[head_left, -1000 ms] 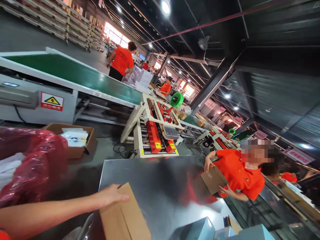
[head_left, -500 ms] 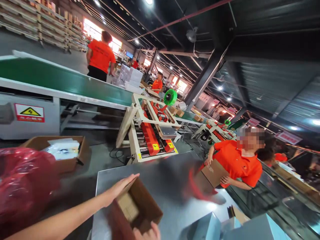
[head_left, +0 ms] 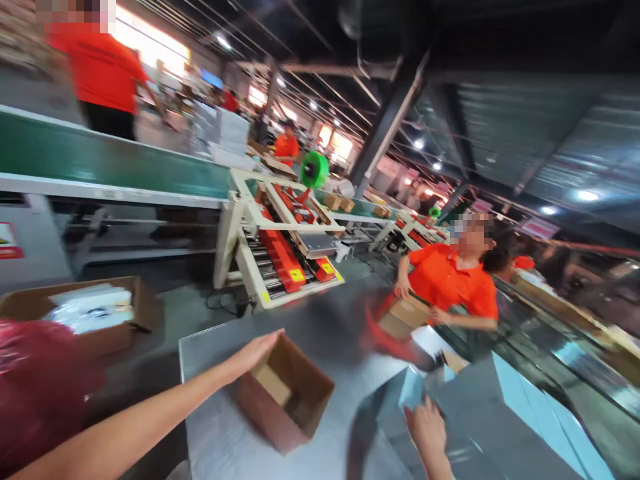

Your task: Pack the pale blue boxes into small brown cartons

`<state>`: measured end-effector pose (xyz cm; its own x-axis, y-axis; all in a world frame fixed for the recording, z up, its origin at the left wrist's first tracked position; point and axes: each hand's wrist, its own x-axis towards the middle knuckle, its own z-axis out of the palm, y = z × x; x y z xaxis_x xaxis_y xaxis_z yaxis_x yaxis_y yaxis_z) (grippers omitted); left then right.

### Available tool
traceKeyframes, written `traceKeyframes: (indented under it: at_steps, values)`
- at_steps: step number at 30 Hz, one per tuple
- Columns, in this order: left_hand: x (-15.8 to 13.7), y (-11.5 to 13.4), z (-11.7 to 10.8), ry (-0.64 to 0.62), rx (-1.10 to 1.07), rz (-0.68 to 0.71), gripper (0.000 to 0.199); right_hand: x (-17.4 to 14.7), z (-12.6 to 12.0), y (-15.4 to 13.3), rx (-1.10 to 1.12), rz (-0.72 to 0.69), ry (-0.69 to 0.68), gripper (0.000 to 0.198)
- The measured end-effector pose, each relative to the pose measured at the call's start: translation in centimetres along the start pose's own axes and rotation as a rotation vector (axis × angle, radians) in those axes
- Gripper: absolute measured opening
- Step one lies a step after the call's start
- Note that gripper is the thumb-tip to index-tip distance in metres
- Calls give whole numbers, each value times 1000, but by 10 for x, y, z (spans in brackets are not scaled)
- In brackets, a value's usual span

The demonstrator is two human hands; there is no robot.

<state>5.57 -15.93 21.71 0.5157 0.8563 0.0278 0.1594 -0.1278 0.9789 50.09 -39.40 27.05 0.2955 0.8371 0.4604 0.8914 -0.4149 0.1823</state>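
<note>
Nearest, at 5 o'clock, right hand [head_left: 427, 427] resting with loosely curled fingers on the top of a stack of pale blue boxes [head_left: 520, 407], gripping nothing that can be made out. At 7 o'clock, bare left forearm stretching in from the lower left corner, left hand [head_left: 255, 350] flat and open, fingers straight, touching the far rim of the carton [head_left: 285, 393]. Carton open-topped, brown, tilted, standing on the steel table [head_left: 220, 433] just left of the blue stack, a folded flap showing inside. At 9 o'clock, a red plastic bag [head_left: 40, 387], blurred, and beyond it a second cardboard box [head_left: 75, 313] on the floor, holding white packets. Across the table at 2 o'clock, a co-worker [head_left: 453, 283] in an orange shirt, both hands on a small box [head_left: 403, 317] at the table's far edge. Behind the table at 12 o'clock, a taping machine [head_left: 280, 253] with a cream frame, red parts and rollers, a green tape roll [head_left: 315, 169] above it. Farther at 10 o'clock, a green conveyor [head_left: 100, 160] running leftward, with a blurred person in orange [head_left: 100, 73] standing behind it. At 1 o'clock, more machines and orange-shirted people, too blurred to tell apart, beneath a dark roof with bright lamps.
</note>
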Motion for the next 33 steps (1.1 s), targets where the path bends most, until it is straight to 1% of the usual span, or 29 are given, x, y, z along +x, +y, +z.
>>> traceKeyframes:
  at_steps: [1, 2, 4, 5, 6, 7, 8, 9, 10, 11, 12, 13, 14, 15, 17, 18, 20, 22, 24, 25, 27, 29, 30, 32, 33]
  values:
    - [1, 0, 2, -24, 10, -30, 96, -12, 2, -13, -12, 12, -96, 22]
    - [1, -1, 3, -40, 26, -65, 102, -21, 3, -25, -17, 44, -155, 23]
    - [5, -2, 4, -45, 51, -144, 108, -26, -1, -40, -22, 131, -245, 31]
    - [8, -2, 4, -47, 60, -180, 107, -23, -6, -41, -6, 166, -262, 38]
    - [11, -2, 4, -55, 67, -212, 105, -18, -15, -38, 57, 164, -220, 41]
    - [13, -2, 4, -66, 75, -238, 102, -11, -28, -31, 96, 149, -100, 41]
    - [14, -3, 3, -66, 85, -257, 98, -4, -44, -20, 100, 153, 57, 41]
    - [15, -4, 3, -61, 96, -270, 95, 2, -62, -8, 73, 188, 213, 43]
    - [16, -6, 3, -56, 102, -276, 92, 8, -80, 5, 24, 269, 349, 46]
    - [17, -10, 4, -47, 101, -276, 89, 13, -96, 19, -36, 370, 432, 51]
    - [18, -14, 5, -32, 94, -267, 87, 16, -108, 31, -95, 474, 458, 57]
    - [20, -18, 6, -12, 85, -249, 84, 18, -117, 42, -147, 558, 436, 61]
    - [23, -22, 8, 2, 76, -226, 81, 18, -122, 51, -189, 604, 384, 64]
    - [26, -26, 11, 8, 68, -203, 78, 18, -123, 57, -224, 617, 328, 65]
    - [32, -30, 16, 14, 71, -175, 69, 16, -119, 61, -271, 593, 259, 60]
    - [34, -29, 20, 20, 77, -170, 64, 15, -116, 58, -279, 572, 255, 57]
    - [38, -24, 26, 65, 76, -154, 57, 13, -115, 47, -256, 514, 287, 49]
    - [38, -13, 34, 134, 71, -131, 55, 10, -121, 26, -169, 387, 355, 43]
    - [36, 0, 43, 171, 68, -106, 54, 4, -132, -1, 4, 219, 449, 39]
    - [35, 7, 47, 175, 74, -101, 52, 0, -137, -16, 130, 140, 481, 38]
    - [33, 17, 56, 145, 50, -95, 50, -11, -145, -48, 424, 23, 496, 42]
    - [35, 22, 62, 86, -25, -132, 51, -23, -141, -81, 673, -43, 462, 48]
    - [37, 22, 65, 56, -65, -163, 52, -30, -135, -97, 756, -65, 435, 49]
    - [42, 22, 67, 19, -129, -204, 55, -45, -113, -123, 843, -129, 329, 48]
    - [44, 22, 68, 6, -130, -203, 55, -53, -100, -131, 858, -183, 237, 44]
